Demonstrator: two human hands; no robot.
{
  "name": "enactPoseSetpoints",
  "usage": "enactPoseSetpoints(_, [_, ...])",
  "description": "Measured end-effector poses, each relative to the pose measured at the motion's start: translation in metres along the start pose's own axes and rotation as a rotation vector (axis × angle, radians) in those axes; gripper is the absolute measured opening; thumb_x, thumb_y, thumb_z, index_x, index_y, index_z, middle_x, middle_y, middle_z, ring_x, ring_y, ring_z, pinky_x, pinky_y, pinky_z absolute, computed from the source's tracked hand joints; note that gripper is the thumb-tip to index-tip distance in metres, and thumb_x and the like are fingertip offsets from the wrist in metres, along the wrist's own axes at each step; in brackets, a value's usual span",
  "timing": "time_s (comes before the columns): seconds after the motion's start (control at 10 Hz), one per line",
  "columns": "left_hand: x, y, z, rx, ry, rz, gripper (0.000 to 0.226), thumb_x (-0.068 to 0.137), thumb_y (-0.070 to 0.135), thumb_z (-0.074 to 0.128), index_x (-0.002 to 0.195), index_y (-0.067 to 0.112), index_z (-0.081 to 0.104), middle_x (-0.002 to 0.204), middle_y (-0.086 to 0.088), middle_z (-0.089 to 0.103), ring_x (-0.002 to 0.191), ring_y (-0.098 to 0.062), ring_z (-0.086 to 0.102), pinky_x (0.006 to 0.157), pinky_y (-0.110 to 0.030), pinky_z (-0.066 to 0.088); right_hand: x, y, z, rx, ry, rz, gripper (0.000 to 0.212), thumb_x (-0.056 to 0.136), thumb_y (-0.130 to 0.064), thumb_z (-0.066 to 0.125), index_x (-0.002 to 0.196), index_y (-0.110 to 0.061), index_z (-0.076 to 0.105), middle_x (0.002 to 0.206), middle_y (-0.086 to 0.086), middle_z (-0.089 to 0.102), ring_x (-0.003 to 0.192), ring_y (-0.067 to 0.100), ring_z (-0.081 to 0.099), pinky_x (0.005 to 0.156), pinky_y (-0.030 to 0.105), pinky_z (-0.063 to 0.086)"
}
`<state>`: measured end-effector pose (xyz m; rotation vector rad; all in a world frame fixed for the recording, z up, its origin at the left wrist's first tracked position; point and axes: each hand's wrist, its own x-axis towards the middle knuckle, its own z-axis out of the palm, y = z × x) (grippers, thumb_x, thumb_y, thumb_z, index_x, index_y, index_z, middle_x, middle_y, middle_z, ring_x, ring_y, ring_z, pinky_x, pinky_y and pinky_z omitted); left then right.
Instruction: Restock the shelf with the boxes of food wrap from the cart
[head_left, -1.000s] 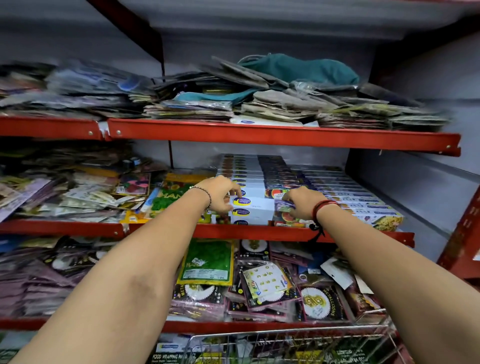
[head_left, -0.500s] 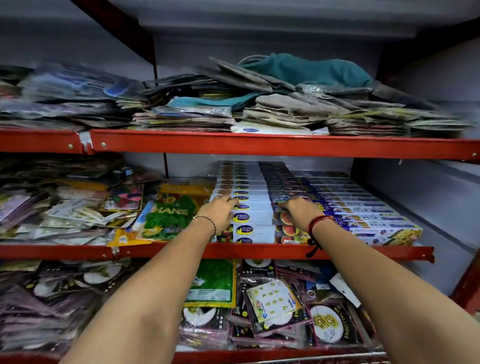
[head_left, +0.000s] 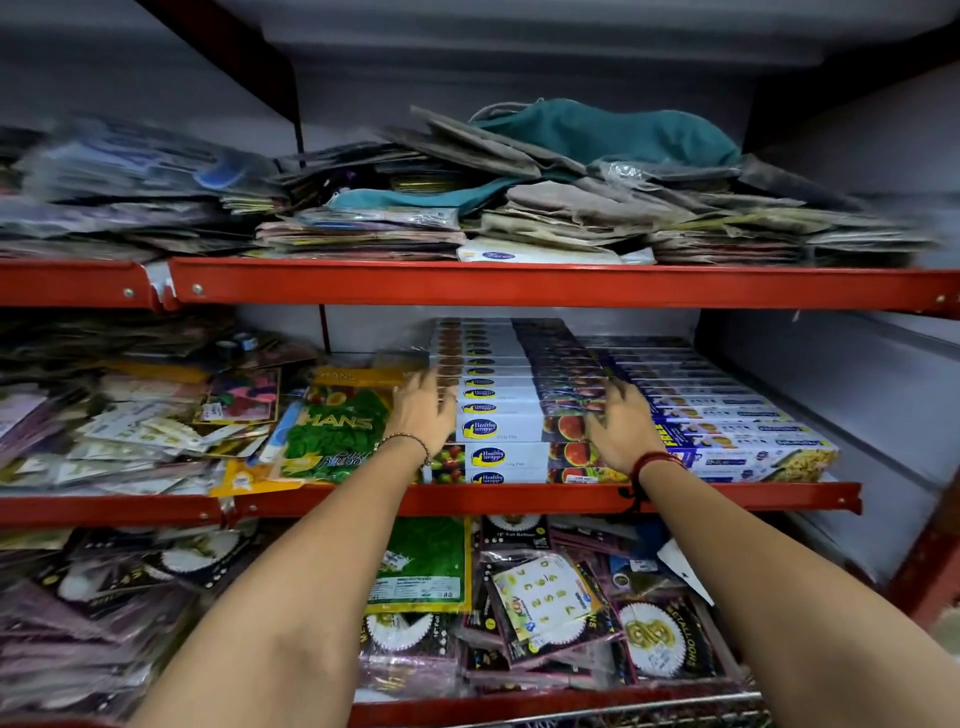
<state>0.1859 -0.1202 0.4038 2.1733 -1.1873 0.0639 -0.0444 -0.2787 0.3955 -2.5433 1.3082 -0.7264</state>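
Observation:
White food wrap boxes (head_left: 501, 402) with fruit pictures lie stacked in a sloping pile on the middle red shelf (head_left: 519, 500). My left hand (head_left: 423, 410) rests flat against the pile's left end, fingers spread. My right hand (head_left: 618, 428) lies with fingers spread on the pile's right end, next to a lower row of blue food wrap boxes (head_left: 727, 434). Neither hand grips a box. Only a strip of the wire cart's rim (head_left: 623, 709) shows at the bottom edge.
Green balloon packets (head_left: 337, 431) and loose packets crowd the shelf left of the boxes. The top shelf (head_left: 519, 283) carries folded bags and cloth. Balloon packs (head_left: 540, 597) fill the shelf below. A grey side wall (head_left: 831, 395) closes the right.
Both hands have slid deeper along the pile and opened flat against the boxes. The view has risen and come closer, so the cart has nearly dropped out of sight.

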Motion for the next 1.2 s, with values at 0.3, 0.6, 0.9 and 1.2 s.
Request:
enactPoseSetpoints(0.3, [0.003, 0.013, 0.007, -0.434, -0.027, -0.491, 0.051, 0.105, 0.033, 0.026, 0.143, 0.003, 0.043, 0.143, -0.022, 0.05, 0.129, -0.036, 0.05, 0.106, -0.038, 0.039, 0.012, 0.007, -0.003, 0.497, -0.058, 0.365, 0.035, 0.103, -0.02, 0.038, 0.117, 0.008, 0.053, 0.109, 0.022, 0.056, 0.094, 0.032, 0.05, 0.076, 0.036, 0.036])
enactPoseSetpoints(0.6, [0.004, 0.01, 0.003, -0.485, -0.092, -0.501, 0.056, 0.102, 0.039, 0.033, 0.151, 0.013, 0.032, 0.147, -0.018, 0.046, 0.127, -0.036, 0.053, 0.109, -0.045, 0.042, 0.014, 0.011, 0.006, 0.497, 0.018, 0.334, 0.024, 0.101, -0.021, 0.044, 0.097, 0.001, 0.053, 0.101, 0.023, 0.059, 0.084, 0.031, 0.052, 0.071, 0.035, 0.038])
enactPoseSetpoints(0.9, [-0.003, 0.016, 0.007, -0.077, -0.078, -0.257, 0.047, 0.099, 0.033, 0.038, 0.139, 0.008, 0.042, 0.145, -0.012, 0.046, 0.138, -0.032, 0.04, 0.115, -0.04, 0.027, 0.004, 0.009, 0.011, 0.128, 0.038, 0.087, 0.07, 0.097, -0.032, 0.048, 0.152, 0.003, 0.023, 0.157, 0.025, 0.027, 0.143, 0.039, 0.032, 0.117, 0.045, 0.031])
enactPoseSetpoints(1.2, [-0.014, 0.019, 0.049, 0.752, -0.068, 0.515, 0.078, 0.094, 0.041, 0.041, 0.158, 0.014, 0.004, 0.165, -0.004, 0.012, 0.152, -0.024, 0.015, 0.124, -0.048, 0.007, -0.005, -0.011, 0.05, -0.463, 0.058, -0.505, 0.071, 0.096, -0.023, 0.044, 0.157, -0.005, 0.013, 0.163, 0.013, 0.021, 0.152, 0.03, 0.016, 0.125, 0.05, 0.008])
